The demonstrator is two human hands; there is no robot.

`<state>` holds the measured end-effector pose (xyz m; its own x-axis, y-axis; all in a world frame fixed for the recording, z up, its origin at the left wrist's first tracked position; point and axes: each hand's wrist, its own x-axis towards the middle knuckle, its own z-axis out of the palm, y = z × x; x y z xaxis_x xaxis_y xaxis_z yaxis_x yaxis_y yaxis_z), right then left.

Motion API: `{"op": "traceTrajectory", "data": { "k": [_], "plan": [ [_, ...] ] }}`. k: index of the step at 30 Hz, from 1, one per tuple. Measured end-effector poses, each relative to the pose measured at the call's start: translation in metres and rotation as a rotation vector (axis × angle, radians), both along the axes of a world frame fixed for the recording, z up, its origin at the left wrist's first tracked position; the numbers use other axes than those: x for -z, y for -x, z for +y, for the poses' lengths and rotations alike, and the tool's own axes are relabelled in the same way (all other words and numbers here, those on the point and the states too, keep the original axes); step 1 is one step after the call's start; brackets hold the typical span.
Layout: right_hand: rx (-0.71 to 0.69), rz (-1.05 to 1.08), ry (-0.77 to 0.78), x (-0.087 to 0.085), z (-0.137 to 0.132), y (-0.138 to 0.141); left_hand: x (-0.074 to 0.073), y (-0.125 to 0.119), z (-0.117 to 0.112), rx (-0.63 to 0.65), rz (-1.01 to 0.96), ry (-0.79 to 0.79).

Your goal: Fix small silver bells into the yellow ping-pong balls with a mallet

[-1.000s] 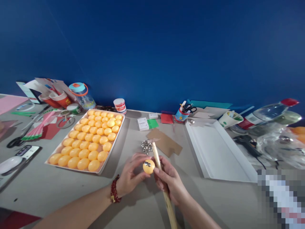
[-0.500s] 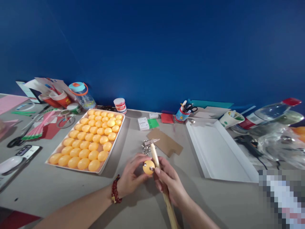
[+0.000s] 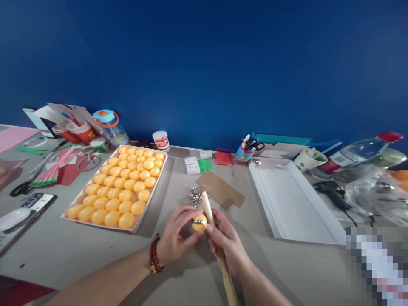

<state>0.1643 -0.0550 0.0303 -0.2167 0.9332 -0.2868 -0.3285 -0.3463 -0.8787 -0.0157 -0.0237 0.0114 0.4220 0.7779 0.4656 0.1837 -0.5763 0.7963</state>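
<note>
My left hand (image 3: pixel 177 233) is closed on a yellow-orange ping-pong ball (image 3: pixel 199 227), its fingertips and thumb gripping the ball's left side. Small shiny metal pieces sit in a short row across the ball's face; their exact kind is too small to tell. Wrapped around the wooden handle of a hammer (image 3: pixel 208 207) is my right hand (image 3: pixel 228 242), with its thumb close to the ball's right side. The hammer's metal head (image 3: pixel 204 189) is blurred and points away from me. A heap of small shiny metal pieces (image 3: pixel 195 198) lies behind the ball, partly hidden by the hammer.
To the left stands a tray (image 3: pixel 135 225) of ping-pong balls. A white box lid (image 3: pixel 296 204) lies on the right. Brown cardboard (image 3: pixel 223 191), small white boxes (image 3: pixel 192 165) and a pen cup (image 3: pixel 242 154) are farther back. A glue gun (image 3: pixel 331 191) lies far right.
The ball has turned in my left hand, and its metal pieces now show as a row across the middle. My right thumb has moved slightly; the hammer head has dipped a little.
</note>
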Motion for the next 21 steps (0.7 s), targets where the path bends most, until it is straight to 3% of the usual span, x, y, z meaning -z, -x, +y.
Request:
{"op": "traceTrajectory", "data": {
  "k": [6, 12, 21],
  "plan": [
    [0.017, -0.075, 0.028, -0.0012, 0.0014, 0.0003, -0.0002, -0.0005, -0.0038, 0.012, 0.144, -0.035],
    [-0.037, 0.142, 0.085, 0.0019, 0.0004, -0.0008, -0.0014, 0.0013, -0.0027, 0.097, 0.026, 0.035],
    [-0.027, 0.139, 0.084, 0.0009, 0.0023, -0.0024, -0.0007, -0.0008, -0.0020, 0.071, 0.033, 0.027]
  ]
}}
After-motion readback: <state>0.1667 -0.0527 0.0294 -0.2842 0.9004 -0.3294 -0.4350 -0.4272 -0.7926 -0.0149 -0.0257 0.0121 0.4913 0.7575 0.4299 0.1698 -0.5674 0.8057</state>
